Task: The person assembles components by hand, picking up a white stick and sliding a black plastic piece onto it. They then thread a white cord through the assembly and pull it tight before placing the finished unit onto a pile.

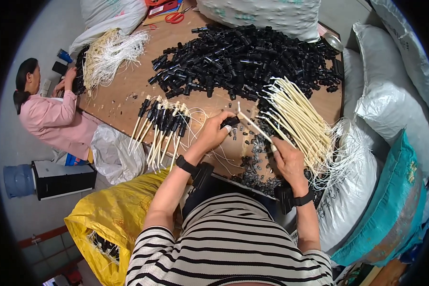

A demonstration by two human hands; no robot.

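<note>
My left hand [211,133] is closed on a short black plastic tube [229,122], pinched between thumb and fingers over the table. In my closed right hand [289,161] is a slim cream-coloured rod [255,125]. Its white tip points up and left, apart from the black tube as far as I can see. Beside the right hand lies a bundle of similar cream rods [300,124], with loose white strings [341,155] at their near end. To the left of my left hand, several rods fitted with black tubes [164,119] lie in a row, strings trailing.
A large heap of black tubes [243,57] covers the table's far side. Small black bits [260,167] lie at the near edge. White sacks [388,71] and a teal sack [386,200] crowd the right, a yellow sack [124,205] the left. A person in pink [47,112] works at far left.
</note>
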